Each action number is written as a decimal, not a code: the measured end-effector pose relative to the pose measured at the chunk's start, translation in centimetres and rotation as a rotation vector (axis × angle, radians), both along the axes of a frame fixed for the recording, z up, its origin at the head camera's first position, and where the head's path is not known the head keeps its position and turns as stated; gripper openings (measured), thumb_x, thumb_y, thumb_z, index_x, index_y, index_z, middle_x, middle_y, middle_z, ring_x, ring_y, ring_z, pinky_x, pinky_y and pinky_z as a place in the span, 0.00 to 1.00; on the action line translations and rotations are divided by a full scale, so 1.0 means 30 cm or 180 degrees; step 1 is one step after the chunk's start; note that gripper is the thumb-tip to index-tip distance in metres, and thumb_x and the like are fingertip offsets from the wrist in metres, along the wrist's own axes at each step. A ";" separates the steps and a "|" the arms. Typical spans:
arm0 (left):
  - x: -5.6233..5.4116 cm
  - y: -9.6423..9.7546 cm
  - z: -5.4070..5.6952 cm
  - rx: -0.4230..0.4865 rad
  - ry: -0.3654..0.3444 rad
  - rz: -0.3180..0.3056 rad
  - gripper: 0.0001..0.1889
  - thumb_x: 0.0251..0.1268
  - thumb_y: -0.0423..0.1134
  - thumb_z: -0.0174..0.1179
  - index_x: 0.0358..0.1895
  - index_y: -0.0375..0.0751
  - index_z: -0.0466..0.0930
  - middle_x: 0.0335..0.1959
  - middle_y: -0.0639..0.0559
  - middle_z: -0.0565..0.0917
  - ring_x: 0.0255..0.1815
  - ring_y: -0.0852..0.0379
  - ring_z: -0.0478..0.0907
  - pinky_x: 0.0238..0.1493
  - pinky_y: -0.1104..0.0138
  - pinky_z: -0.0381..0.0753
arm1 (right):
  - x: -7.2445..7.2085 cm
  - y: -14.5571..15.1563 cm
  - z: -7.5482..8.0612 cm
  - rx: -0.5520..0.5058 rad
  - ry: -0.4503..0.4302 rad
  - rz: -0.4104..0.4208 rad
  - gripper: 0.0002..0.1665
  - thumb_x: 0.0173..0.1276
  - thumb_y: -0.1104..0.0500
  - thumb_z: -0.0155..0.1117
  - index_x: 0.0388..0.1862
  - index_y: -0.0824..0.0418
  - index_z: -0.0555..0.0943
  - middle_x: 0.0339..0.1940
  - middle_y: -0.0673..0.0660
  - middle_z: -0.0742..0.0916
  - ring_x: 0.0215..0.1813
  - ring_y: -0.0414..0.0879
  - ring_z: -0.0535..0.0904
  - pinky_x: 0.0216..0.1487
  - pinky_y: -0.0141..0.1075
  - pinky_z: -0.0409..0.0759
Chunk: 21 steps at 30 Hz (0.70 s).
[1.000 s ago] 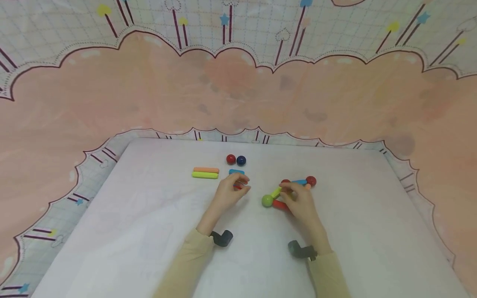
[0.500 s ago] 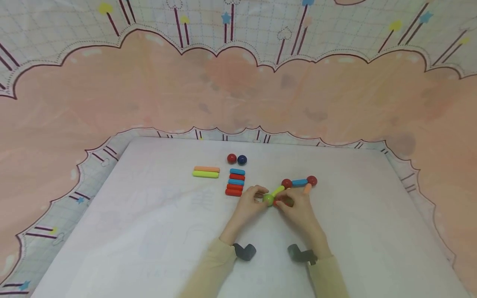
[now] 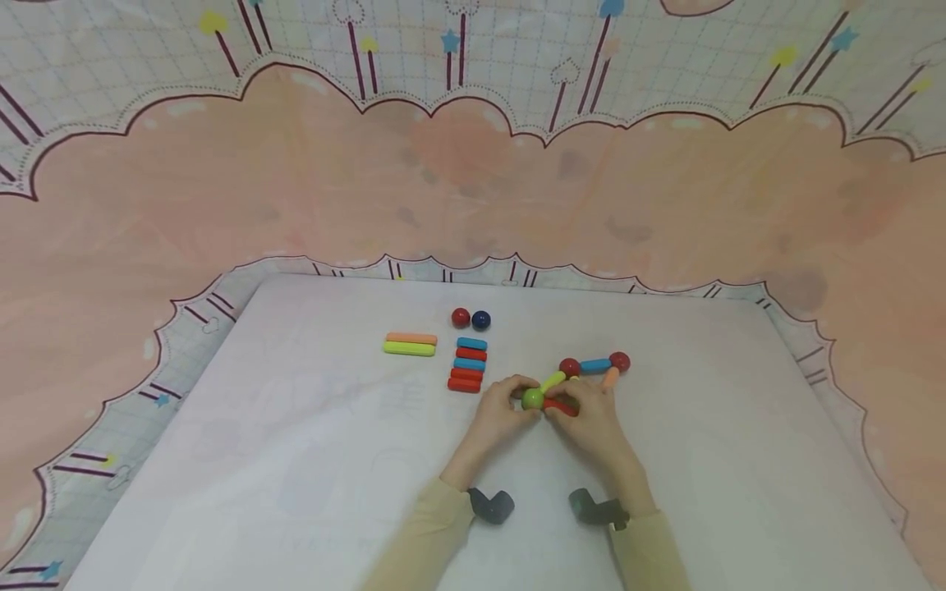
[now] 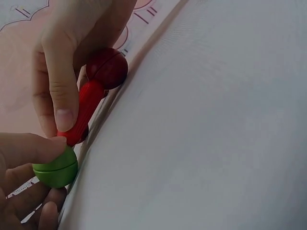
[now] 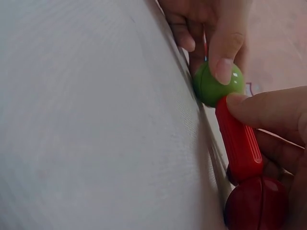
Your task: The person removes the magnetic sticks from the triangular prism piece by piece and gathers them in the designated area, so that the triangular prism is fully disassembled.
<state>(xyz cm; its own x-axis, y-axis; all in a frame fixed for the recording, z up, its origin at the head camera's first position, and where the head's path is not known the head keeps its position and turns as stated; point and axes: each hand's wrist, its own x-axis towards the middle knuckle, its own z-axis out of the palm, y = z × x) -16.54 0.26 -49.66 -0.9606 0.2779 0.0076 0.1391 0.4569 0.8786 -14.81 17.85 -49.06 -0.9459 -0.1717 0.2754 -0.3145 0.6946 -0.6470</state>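
Note:
My left hand [image 3: 506,406] pinches a green ball [image 3: 533,399] between thumb and fingers, seen closely in the left wrist view. With thumb and fingers my right hand [image 3: 594,419] grips a ribbed red stick [image 5: 238,139] near the end that meets the green ball. A dark red ball [image 5: 256,203] sits on that stick's other end, hidden behind the right hand in the head view. From the green ball a yellow-green stick [image 3: 553,381] runs to a red ball [image 3: 570,367]. A blue stick [image 3: 594,365] links it to another red ball [image 3: 619,361], from which an orange stick [image 3: 610,377] comes down.
Left of the hands, several short red and blue sticks [image 3: 470,364] lie in a column. Further left are a longer orange stick [image 3: 411,337] and yellow-green stick [image 3: 409,349]. A loose red ball [image 3: 461,318] and dark blue ball [image 3: 481,320] stand behind, on the white tabletop [image 3: 296,460].
My left hand has come right from the short sticks to the green ball and now pinches it. My right hand has shifted its fingers onto the red stick.

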 end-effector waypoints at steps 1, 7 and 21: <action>0.001 0.001 0.000 0.0001 0.0005 0.0012 0.19 0.55 0.35 0.68 0.52 0.44 0.80 0.50 0.47 0.84 0.51 0.52 0.74 0.47 0.64 0.74 | 0.000 -0.001 -0.001 0.0001 -0.0001 -0.0001 0.13 0.54 0.62 0.74 0.39 0.58 0.84 0.36 0.54 0.87 0.51 0.53 0.77 0.71 0.66 0.42; 0.004 0.009 0.003 0.0008 0.0067 0.0087 0.19 0.54 0.35 0.69 0.51 0.43 0.80 0.48 0.47 0.84 0.49 0.52 0.75 0.44 0.67 0.71 | 0.000 -0.001 -0.003 0.0015 0.0030 -0.0020 0.13 0.53 0.62 0.75 0.38 0.58 0.84 0.35 0.53 0.87 0.50 0.52 0.77 0.71 0.66 0.41; 0.007 0.018 0.005 -0.0074 0.0155 0.0154 0.17 0.54 0.35 0.69 0.49 0.41 0.82 0.43 0.45 0.84 0.45 0.53 0.75 0.44 0.65 0.70 | -0.007 -0.002 -0.009 0.0032 -0.0046 -0.0056 0.11 0.54 0.62 0.74 0.37 0.58 0.84 0.32 0.52 0.85 0.47 0.49 0.74 0.65 0.61 0.53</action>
<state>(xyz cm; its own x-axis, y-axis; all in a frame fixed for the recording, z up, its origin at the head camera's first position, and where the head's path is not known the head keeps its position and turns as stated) -16.35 0.80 -49.50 -0.9715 0.2319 0.0487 0.1588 0.4844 0.8603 -15.03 17.79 -49.34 -0.9526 -0.1578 0.2600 -0.2928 0.7065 -0.6443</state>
